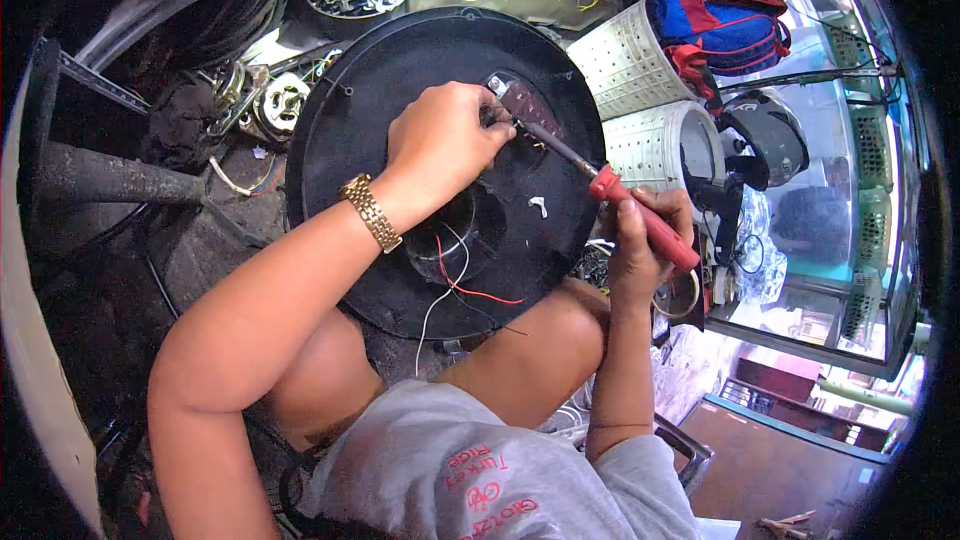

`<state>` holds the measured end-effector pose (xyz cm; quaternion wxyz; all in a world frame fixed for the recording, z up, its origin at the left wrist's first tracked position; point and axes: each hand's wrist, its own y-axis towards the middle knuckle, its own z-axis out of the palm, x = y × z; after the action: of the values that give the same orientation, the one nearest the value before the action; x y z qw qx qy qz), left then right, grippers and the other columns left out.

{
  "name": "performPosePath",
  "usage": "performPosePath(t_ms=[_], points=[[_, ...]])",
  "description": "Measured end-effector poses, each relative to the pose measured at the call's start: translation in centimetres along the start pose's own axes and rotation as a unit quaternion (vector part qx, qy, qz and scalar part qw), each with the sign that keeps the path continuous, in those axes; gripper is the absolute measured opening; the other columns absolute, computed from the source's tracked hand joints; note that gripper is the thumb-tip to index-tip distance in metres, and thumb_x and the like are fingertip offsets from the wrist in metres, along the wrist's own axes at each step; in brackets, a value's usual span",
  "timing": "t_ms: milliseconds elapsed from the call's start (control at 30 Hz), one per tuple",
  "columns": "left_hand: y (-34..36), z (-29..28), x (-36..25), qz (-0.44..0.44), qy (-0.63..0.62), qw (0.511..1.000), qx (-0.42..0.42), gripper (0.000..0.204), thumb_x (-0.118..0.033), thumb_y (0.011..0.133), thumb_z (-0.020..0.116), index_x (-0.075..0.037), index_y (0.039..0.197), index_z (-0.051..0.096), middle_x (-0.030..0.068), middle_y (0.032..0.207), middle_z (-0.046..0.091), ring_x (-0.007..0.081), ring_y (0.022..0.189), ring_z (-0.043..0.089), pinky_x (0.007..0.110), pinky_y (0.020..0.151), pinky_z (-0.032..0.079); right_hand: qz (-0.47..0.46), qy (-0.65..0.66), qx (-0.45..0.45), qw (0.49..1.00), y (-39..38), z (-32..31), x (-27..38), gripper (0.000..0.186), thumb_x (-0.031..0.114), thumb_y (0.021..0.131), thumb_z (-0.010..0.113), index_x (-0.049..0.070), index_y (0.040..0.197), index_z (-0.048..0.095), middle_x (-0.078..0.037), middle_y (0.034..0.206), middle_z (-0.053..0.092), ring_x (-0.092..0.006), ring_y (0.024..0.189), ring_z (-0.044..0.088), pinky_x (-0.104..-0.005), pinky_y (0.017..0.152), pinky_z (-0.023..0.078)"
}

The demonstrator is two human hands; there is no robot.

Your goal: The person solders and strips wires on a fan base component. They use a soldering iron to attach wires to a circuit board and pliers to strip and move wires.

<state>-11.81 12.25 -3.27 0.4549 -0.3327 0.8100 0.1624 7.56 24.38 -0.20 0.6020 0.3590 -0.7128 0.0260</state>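
Note:
In my right hand (pixel 648 245) is a soldering iron (pixel 655 220) with a red handle, its metal shaft slanting up and left. The tip ends close to the fingertips of my left hand (pixel 450 135), which are pinched together beside a dark reddish-brown block (pixel 530 108). What they hold is too small or hidden to make out. That block sits on a large round black plastic base (pixel 390 70) resting over my lap. Red, white and black wires (pixel 455 285) spread from the round opening in the base. A small white piece (pixel 538 206) lies on its right part.
White perforated baskets (pixel 625 65) stand at the right, with a blue and red backpack (pixel 715 20) on top and a dark helmet (pixel 765 140) beside them. Motor parts (pixel 280 105) lie to the left. A glass tank (pixel 810 320) is at the far right.

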Motion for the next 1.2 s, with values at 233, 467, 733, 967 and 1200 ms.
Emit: performPosePath(t_ms=[233, 467, 733, 967, 1200], points=[[0.3, 1.0, 0.0, -0.002, 0.024, 0.999, -0.036, 0.017, -0.024, 0.078, 0.069, -0.01, 0.087, 0.071, 0.0081, 0.059, 0.065, 0.0195, 0.057, 0.065, 0.033, 0.056, 0.049, 0.035, -0.004, 0.002, 0.999, 0.3, -0.3, -0.1, 0.022, 0.011, 0.074, 0.074, 0.003, 0.079, 0.055, -0.005, 0.08, 0.058, -0.0135, 0.075, 0.055, -0.0286, 0.075, 0.045], [0.2, 0.7, -0.4, -0.016, 0.042, 0.998, -0.032, 0.021, -0.028, 0.075, 0.069, -0.011, 0.087, 0.072, 0.0118, 0.067, 0.066, 0.0261, 0.066, 0.067, 0.038, 0.062, 0.051, 0.03, -0.008, 0.006, 1.0, 0.4, -0.2, -0.3, 0.021, 0.011, 0.074, 0.074, 0.003, 0.079, 0.055, -0.004, 0.08, 0.058, -0.0126, 0.074, 0.055, -0.0281, 0.074, 0.045], [0.3, 0.6, -0.8, -0.022, 0.042, 0.998, -0.032, 0.024, -0.031, 0.074, 0.07, -0.012, 0.088, 0.072, 0.0133, 0.071, 0.067, 0.0299, 0.069, 0.066, 0.039, 0.064, 0.051, 0.076, 0.004, 0.012, 0.997, 0.5, 0.3, 0.5, 0.019, 0.01, 0.076, 0.073, 0.002, 0.078, 0.056, -0.004, 0.075, 0.056, -0.0117, 0.069, 0.054, -0.0263, 0.067, 0.045], [0.2, 0.7, -0.9, -0.02, 0.042, 0.999, -0.028, 0.025, -0.032, 0.073, 0.071, -0.012, 0.089, 0.072, 0.0136, 0.07, 0.066, 0.0291, 0.069, 0.066, 0.039, 0.064, 0.051, 0.025, -0.027, 0.018, 0.999, 0.9, -0.2, -0.4, 0.017, 0.009, 0.077, 0.071, 0.003, 0.079, 0.055, -0.003, 0.074, 0.055, -0.01, 0.064, 0.052, -0.0239, 0.061, 0.044], [0.3, 0.7, -1.1, -0.033, 0.036, 0.999, -0.019, 0.025, -0.032, 0.073, 0.071, -0.011, 0.089, 0.072, 0.0142, 0.073, 0.067, 0.0293, 0.069, 0.066, 0.039, 0.064, 0.051, 0.206, 0.298, -0.004, 0.932, 1.6, -1.6, 0.0, 0.028, 0.013, 0.083, 0.064, 0.006, 0.106, 0.05, -0.008, 0.075, 0.058, -0.0125, 0.053, 0.055, -0.0204, 0.047, 0.044]])
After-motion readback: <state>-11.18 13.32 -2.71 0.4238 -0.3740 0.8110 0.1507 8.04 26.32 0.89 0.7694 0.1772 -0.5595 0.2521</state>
